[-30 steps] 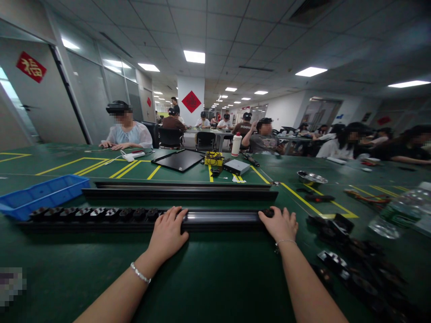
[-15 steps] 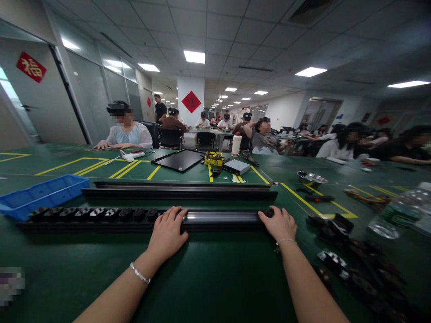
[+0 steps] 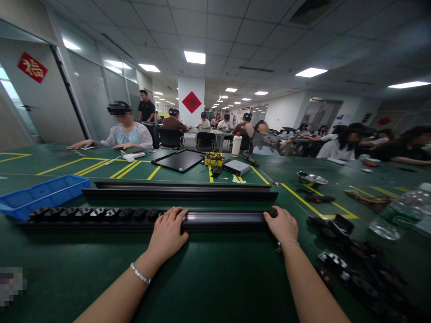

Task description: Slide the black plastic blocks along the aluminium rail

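A long black metal rail (image 3: 222, 218) lies across the green table in front of me. Several small black blocks (image 3: 97, 213) sit in a row along its left part. My left hand (image 3: 169, 231) rests over the rail at the right end of that row, fingers curled over its far side and thumb at the near side. At the rail's right end, my right hand (image 3: 283, 224) pinches a small black part (image 3: 272, 212), mostly hidden by the fingers. A bare shiny stretch of rail shows between my hands.
Behind the rail lies a second black rail (image 3: 178, 193). A blue bin (image 3: 43, 193) stands at left. To the right are a pile of black parts (image 3: 363, 264), a plastic bottle (image 3: 397, 215) and a metal bowl (image 3: 312, 178). A co-worker (image 3: 126, 130) sits across the table.
My right hand has shifted slightly right with the small black part. My left hand stays in place. Across the table, the co-worker's hand has moved left, and a standing person behind has moved left.
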### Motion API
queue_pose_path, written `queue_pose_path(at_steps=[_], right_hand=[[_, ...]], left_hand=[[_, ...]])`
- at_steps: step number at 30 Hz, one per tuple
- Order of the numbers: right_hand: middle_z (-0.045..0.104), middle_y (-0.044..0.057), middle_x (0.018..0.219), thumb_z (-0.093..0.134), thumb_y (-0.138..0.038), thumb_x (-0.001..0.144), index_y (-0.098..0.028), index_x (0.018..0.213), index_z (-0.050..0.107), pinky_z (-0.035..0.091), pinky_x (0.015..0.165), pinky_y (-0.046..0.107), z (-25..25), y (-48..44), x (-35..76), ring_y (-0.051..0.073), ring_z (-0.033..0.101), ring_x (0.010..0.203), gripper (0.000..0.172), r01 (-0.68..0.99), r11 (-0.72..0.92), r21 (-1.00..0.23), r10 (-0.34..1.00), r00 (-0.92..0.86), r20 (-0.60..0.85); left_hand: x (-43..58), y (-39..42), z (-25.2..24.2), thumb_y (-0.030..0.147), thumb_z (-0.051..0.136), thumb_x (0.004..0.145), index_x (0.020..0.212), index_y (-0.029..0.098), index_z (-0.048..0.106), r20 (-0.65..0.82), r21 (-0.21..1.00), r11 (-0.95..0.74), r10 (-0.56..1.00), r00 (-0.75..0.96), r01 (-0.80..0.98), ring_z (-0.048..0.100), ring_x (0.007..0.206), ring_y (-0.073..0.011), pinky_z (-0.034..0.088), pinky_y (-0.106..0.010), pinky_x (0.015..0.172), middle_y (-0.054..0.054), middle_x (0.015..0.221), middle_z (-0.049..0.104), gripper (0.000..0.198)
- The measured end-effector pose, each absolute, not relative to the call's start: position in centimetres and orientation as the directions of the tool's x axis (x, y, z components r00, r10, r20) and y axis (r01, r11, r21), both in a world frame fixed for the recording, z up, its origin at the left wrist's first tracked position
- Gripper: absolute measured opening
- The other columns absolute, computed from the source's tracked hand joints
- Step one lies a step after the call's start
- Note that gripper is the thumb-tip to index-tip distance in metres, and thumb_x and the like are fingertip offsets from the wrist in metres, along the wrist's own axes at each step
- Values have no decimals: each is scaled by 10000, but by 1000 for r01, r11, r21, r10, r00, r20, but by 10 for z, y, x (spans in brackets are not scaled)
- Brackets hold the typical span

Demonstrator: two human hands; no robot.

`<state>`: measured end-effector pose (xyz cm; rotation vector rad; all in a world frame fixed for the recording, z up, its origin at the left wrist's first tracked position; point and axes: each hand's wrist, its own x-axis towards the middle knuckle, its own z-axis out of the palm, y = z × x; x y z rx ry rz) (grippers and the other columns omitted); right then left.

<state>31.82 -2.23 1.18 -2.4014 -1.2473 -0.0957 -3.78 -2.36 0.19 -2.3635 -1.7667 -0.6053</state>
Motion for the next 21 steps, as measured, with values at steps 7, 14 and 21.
queue_pose_path(at_steps=[7,14,21], right_hand=[[531,88,1245,436,-468,790,-231,1208,551,361,960,395,10,-19,321,278,483,1132,494,793,-501,-347,762,594,258],[545,85,1239,443,-452,791,-231,1205,551,375,950,397,12,-20,322,289,490,1129,481,785,-501,-365,759,601,252],[571,82,1218,453,-427,789,-218,1192,555,395,928,393,15,-21,323,282,513,1102,465,774,-495,-395,750,610,254]], left_hand=[[-36,-25,5,265,507,708,1287,240,459,368,125,-287,902,225,950,367,1283,-257,265,-430,1043,-68,1364,463,582],[-36,-25,6,262,503,705,1290,236,458,362,131,-288,905,225,949,365,1286,-257,270,-432,1038,-72,1361,467,587],[-36,-25,4,272,489,709,1297,235,451,365,138,-291,904,225,947,356,1292,-257,264,-438,1040,-70,1367,460,591]])
